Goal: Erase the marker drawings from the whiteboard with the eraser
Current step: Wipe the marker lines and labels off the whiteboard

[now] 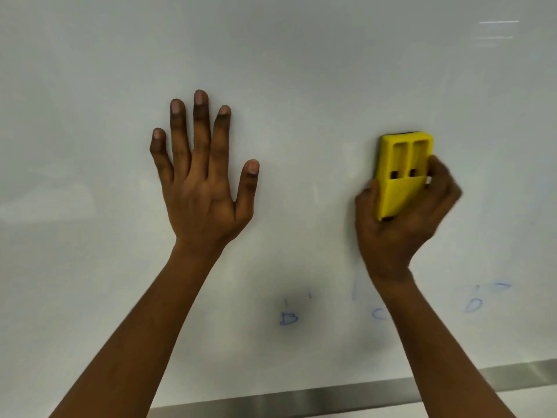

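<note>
The whiteboard [301, 70] fills nearly the whole view. My right hand [401, 224] grips a yellow plastic eraser [401, 173] and presses it flat against the board at the right of centre. My left hand [202, 173] lies flat on the board with its fingers spread, holding nothing. Faint blue marker marks sit low on the board: a letter B [288, 318], a letter C [378, 314] partly hidden by my right forearm, and a D or O shape [473, 304] with a short dash [502, 285] above it. Pale smears show beside the eraser.
The board's metal bottom rail [301, 399] runs along the lower edge of the view, rising to the right. Ceiling-light reflections [498, 22] glint at the board's upper right.
</note>
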`<state>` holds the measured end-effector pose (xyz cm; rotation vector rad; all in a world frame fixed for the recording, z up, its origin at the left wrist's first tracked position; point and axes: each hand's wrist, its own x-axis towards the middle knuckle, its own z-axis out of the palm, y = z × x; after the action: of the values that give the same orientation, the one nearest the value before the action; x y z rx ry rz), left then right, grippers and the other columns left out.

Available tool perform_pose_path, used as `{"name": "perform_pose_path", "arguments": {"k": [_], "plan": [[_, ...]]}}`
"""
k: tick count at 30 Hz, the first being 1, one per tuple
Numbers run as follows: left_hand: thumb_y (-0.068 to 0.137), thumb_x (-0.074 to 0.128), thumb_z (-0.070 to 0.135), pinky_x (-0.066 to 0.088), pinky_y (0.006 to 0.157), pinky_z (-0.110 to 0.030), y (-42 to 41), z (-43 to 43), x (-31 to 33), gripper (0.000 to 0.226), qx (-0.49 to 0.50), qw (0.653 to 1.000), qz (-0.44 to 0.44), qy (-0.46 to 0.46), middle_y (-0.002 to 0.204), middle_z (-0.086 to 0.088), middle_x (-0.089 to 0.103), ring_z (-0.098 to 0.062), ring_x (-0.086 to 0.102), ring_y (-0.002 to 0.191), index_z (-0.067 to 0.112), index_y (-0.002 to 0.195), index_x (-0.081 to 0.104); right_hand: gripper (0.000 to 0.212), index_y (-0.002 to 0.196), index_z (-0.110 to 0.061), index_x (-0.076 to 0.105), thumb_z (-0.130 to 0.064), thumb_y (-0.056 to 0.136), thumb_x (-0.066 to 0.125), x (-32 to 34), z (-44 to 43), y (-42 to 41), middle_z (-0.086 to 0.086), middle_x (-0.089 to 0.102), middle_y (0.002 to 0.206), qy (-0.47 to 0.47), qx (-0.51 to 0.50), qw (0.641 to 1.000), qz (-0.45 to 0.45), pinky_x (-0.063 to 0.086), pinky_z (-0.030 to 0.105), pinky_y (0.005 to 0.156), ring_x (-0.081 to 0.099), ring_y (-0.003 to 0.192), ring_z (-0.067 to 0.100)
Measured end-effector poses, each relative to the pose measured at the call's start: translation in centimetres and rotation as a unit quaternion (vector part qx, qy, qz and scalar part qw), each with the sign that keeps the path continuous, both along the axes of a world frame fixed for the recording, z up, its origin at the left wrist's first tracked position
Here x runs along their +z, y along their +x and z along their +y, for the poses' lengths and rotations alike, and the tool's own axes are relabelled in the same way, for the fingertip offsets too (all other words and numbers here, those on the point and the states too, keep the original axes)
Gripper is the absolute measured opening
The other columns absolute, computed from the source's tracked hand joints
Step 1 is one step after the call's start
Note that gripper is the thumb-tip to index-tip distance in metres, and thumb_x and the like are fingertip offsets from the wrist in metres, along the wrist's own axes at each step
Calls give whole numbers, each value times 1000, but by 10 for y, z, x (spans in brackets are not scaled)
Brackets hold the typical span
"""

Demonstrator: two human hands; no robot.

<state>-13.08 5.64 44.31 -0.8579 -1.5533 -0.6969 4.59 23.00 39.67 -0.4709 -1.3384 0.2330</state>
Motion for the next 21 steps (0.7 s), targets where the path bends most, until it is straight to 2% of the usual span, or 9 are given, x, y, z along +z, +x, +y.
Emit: {"name": "perform_pose_path", "arguments": {"k": [2, 5, 7, 10, 14, 16, 19, 21], "plan": [[113, 39, 45, 10, 132, -56, 0, 0, 0, 64, -2, 1000, 0, 0, 171, -22, 31, -46, 24, 160, 8, 165, 35, 63, 138, 3, 46, -24, 89, 76, -19, -18, -12, 20, 49, 129, 67, 6, 995, -69, 50, 50, 98, 54, 114, 41], [113, 39, 43, 12, 131, -58, -1, -2, -2, 63, -12, 1000, 4, 0, 171, -22, 31, -46, 23, 160, 8, 165, 35, 55, 134, -1, 49, -34, 95, 67, -63, -42, -30, 16, 51, 129, 220, 16, 953, -206, 51, 46, 78, 57, 98, 37], [113, 40, 43, 11, 132, -57, -3, -2, -3, 63, -17, 1000, 7, 2, 171, -23, 30, -47, 23, 160, 8, 166, 35, 49, 132, -4, 53, -34, 95, 68, -74, -42, -31, 14, 53, 127, 260, 4, 937, -234, 51, 45, 72, 62, 92, 35], [113, 42, 41, 8, 132, -54, -5, -2, -4, 63, -21, 1000, 11, 7, 171, -24, 30, -48, 23, 159, 9, 166, 33, 53, 133, -5, 51, -35, 93, 70, -60, -19, -12, 13, 52, 129, 218, -14, 956, -197, 47, 44, 78, 58, 98, 35], [112, 44, 40, 11, 131, -59, -5, 0, -5, 63, -25, 1000, 6, 11, 170, -25, 31, -51, 24, 158, 9, 166, 33, 64, 140, 4, 49, -25, 90, 77, -28, 32, 30, 22, 52, 131, 36, -53, 997, -51, 51, 55, 98, 56, 118, 41], [112, 44, 40, 12, 130, -61, -3, 1, -5, 63, -23, 1000, 5, 15, 170, -26, 31, -51, 24, 158, 9, 166, 32, 64, 138, 9, 51, -17, 87, 80, -14, 46, 39, 27, 54, 129, -24, -40, 999, 2, 51, 57, 96, 57, 121, 41], [113, 44, 40, 12, 130, -61, -3, 2, -6, 63, -21, 1000, 7, 17, 170, -26, 32, -52, 24, 158, 9, 166, 32, 64, 138, 11, 50, -15, 88, 80, -12, 35, 29, 28, 54, 129, -39, -34, 999, 8, 50, 56, 100, 56, 122, 42], [112, 45, 40, 10, 131, -58, -3, 2, -6, 63, -20, 1000, 8, 19, 170, -26, 32, -52, 25, 157, 8, 166, 32, 65, 140, 7, 47, -22, 90, 76, -26, 10, 13, 24, 51, 131, 17, -21, 999, -46, 50, 53, 100, 55, 117, 41]]}}
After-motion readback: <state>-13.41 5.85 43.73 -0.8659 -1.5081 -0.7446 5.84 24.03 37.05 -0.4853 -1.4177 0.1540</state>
